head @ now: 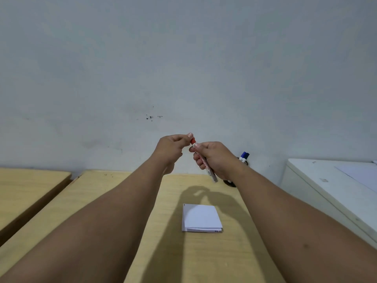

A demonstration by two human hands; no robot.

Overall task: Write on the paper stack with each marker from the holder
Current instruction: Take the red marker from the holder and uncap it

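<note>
Markers are the business here, and you have the red marker (204, 161) up in the air between your two hands, well above the wooden table (114, 201) and beyond the paper stack (201, 218). Your right hand (214, 160) is wrapped around the barrel, fingers closed on it, with the thumb pressed near the cap end. Your left hand (173, 148) pinches the red cap (193, 141) between thumb and fingertips, closed on it. The cap looks seated on the barrel, so by my reading you are at the uncapping step for this marker, or just recapping it; one frame cannot settle which. The top sheet of the stack looks blank apart from a tiny dark mark at its far left corner, so little or no writing seems done. A blue marker (244, 156) stands just past your right hand's knuckles, in what is probably the holder (229, 183), mostly hidden behind your wrist, so that one likely remains as well. The red marker's long axis runs on a slant: cap end up and away toward your left fingertips, tail end down and toward you, poking out below your right palm.
</note>
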